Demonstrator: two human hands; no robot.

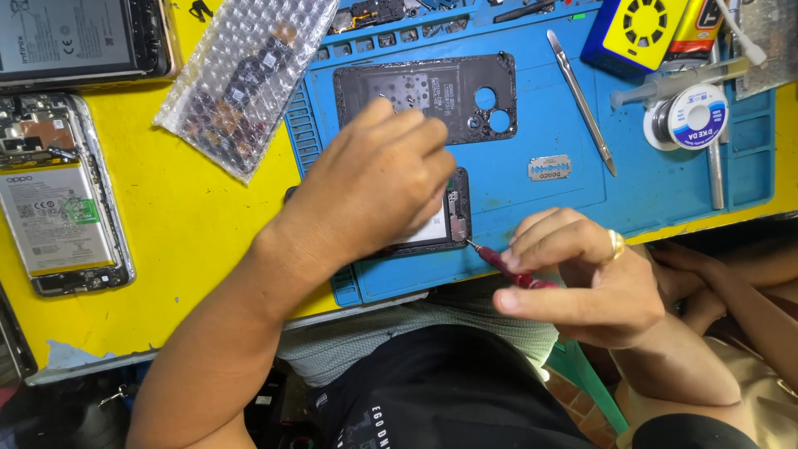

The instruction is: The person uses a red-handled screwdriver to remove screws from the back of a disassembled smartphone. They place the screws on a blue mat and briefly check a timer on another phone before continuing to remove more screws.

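Head view, reading from the left: I see two opened phones (58,199) lying on the yellow table (191,233), then a bubble-wrap bag (245,79) overlapping the blue work mat (549,191). My left hand (374,187) lies palm down on the opened phone (453,220) at the mat's near edge, fingers curled loosely over it, pinning it flat; it covers most of the phone, so I cannot tell its long axis. Right of it, my right hand (582,278) is closed around a red-handled screwdriver (503,264), pinched between thumb and fingers. Its tip points up-left and meets the phone's lower right corner. A removed back cover (424,91) lies farther away on the mat, beyond my left hand.
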